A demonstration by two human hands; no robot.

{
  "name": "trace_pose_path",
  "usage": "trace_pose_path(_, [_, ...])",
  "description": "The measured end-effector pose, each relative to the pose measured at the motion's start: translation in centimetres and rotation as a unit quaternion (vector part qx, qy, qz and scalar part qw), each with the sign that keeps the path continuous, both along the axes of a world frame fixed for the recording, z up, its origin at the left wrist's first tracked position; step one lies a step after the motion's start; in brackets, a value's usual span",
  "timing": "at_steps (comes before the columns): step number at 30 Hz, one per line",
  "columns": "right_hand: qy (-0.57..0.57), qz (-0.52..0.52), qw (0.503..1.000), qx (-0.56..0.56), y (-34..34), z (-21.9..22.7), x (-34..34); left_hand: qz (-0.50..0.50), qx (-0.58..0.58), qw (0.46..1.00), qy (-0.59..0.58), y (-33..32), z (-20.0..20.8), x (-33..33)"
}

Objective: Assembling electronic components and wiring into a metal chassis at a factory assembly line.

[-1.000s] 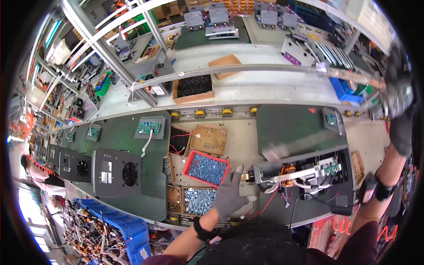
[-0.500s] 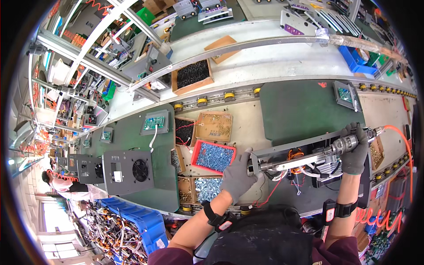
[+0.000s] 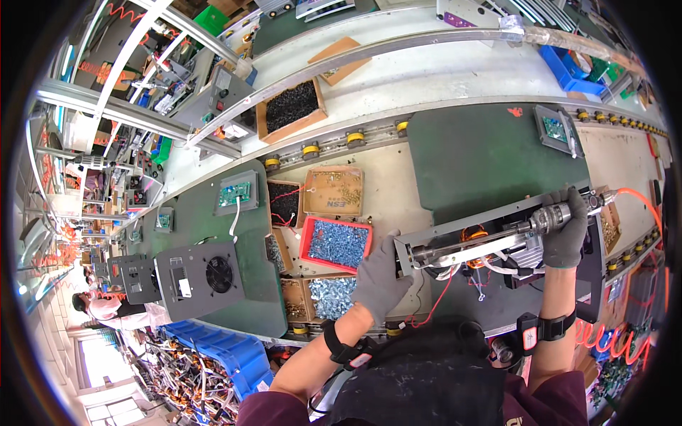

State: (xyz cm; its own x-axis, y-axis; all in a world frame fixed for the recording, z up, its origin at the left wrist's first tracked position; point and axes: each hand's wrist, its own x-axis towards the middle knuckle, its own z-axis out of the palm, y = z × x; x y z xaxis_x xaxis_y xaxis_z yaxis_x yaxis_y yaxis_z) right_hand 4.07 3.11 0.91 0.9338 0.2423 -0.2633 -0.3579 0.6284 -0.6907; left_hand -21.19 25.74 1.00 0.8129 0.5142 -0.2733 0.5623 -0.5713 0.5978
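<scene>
My right hand (image 3: 566,234), in a grey glove, is closed around an air screwdriver (image 3: 547,219) with a silver body. Its long shaft points left, lying over the inside of a dark grey metal housing (image 3: 462,226), and its tip is at the left end wall. My gloved left hand (image 3: 383,280) grips that left end from outside, with the fingers along the edge. White cables, a copper-coloured coil (image 3: 474,236) and a finned block sit within the housing. A red wire (image 3: 442,302) hangs out toward me. Whether a screw is at the tip is hidden.
Left of the housing are a red tray (image 3: 304,241) of bluish screws and a cardboard box (image 3: 334,206). Grey cases with fans (image 3: 220,275) stand farther left. A circuit board (image 3: 554,129) lies far right. An orange air hose (image 3: 650,206) runs down the right side.
The whole view has shifted slightly, with the bench things now farther left. The housing's right end and my right hand with the screwdriver sit a little higher. Both hands keep their grip.
</scene>
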Motion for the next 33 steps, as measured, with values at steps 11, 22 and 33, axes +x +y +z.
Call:
trace_pose_path(11, [0.03,-0.033,0.999,0.015,0.3,-0.1,-0.4,0.002,0.001,1.0,0.013,-0.2,0.0,-0.5])
trace_pose_path(22, [0.046,-0.021,0.999,0.002,1.3,1.2,-0.9,0.002,-0.004,1.0,0.015,0.2,0.0,-0.4])
trace_pose_path(33, [-0.193,0.063,0.978,-0.045,9.2,19.6,2.6,0.002,0.027,0.999,0.031,1.4,0.8,-3.2])
